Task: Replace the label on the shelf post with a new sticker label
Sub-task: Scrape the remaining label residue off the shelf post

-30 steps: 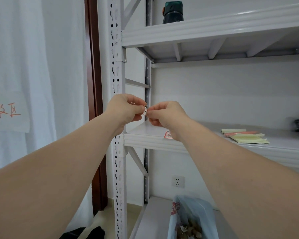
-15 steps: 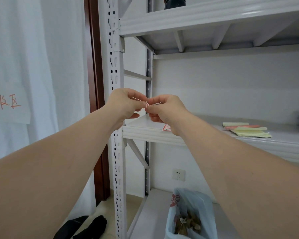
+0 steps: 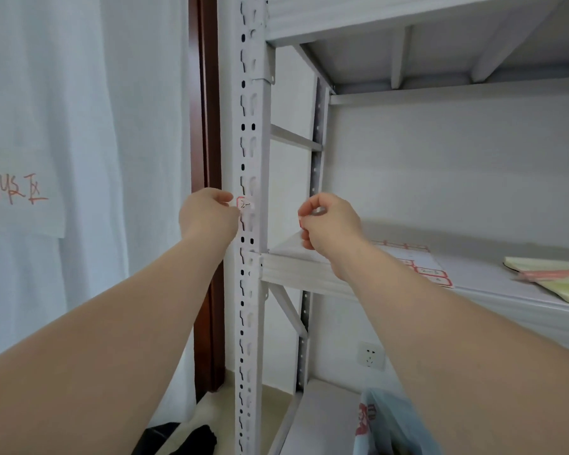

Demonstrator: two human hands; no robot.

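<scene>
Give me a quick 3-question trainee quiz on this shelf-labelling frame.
1. True or false: the left hand holds the red-bordered label at the shelf post.
2. Where does the sticker sheet lie? A) on the floor; B) on the shelf board that also carries the yellow note pads; C) taped to the curtain.
3. Fill in: the right hand is ___ the post (touching / apart from).

Key: 1 true; 2 B; 3 apart from.
</scene>
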